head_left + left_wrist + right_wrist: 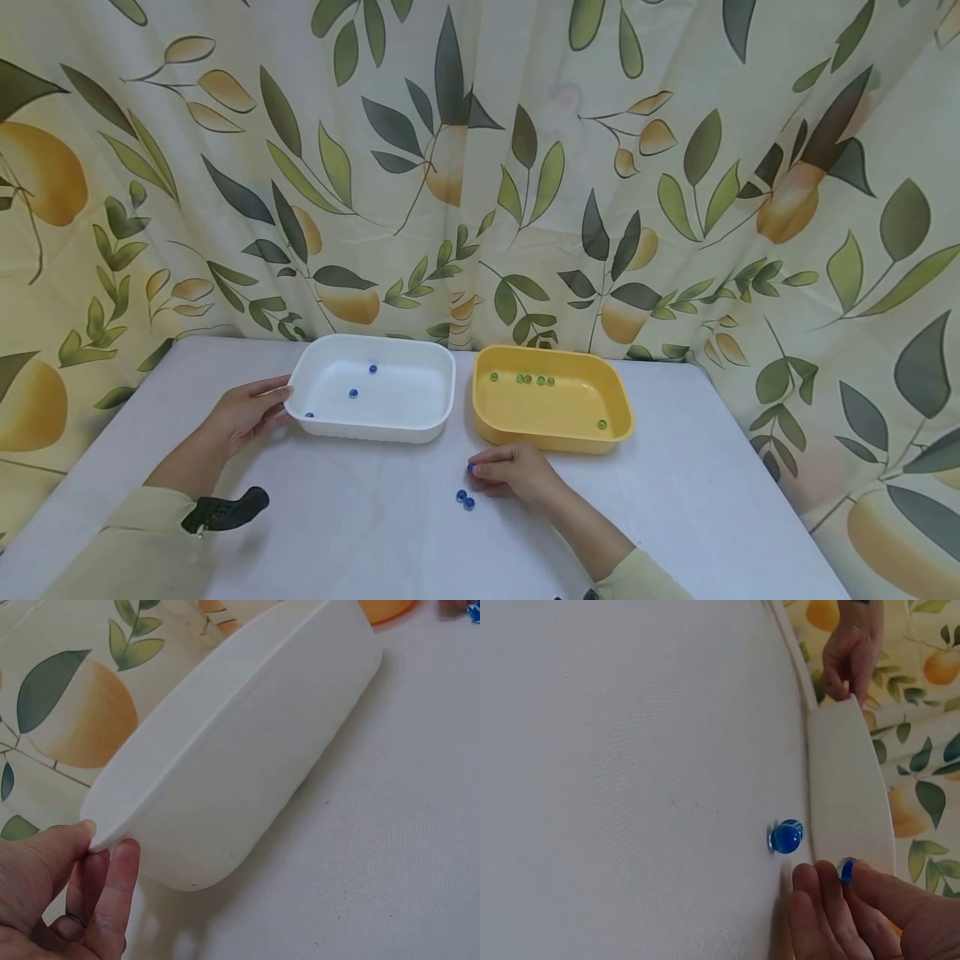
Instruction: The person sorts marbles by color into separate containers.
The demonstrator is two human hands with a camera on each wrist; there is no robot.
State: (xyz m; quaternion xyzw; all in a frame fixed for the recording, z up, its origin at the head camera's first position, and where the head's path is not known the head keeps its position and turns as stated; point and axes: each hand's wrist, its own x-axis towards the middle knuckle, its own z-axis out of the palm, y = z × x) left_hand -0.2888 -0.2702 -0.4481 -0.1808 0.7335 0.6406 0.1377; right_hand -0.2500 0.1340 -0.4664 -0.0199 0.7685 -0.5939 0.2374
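My left hand [250, 410] grips the left rim of a white plastic tub [412, 427], thumb on top of the rim and fingers below it. Three blue marbles [353, 393] lie inside that tub. In front of the yellow tub [517, 435], my right hand [519, 475] pinches a blue marble [846, 869] between thumb and fingertips. Two more blue marbles [465, 500] rest on the table close together, just left of and nearer than the right hand. Several green marbles [541, 381] sit in the yellow tub, most of them in a row near its back.
A white cloth covers the table [345, 525]. Behind it hangs a curtain [525, 167] printed with leaves and fruit. The two tubs stand side by side at the back of the table with a narrow gap between them.
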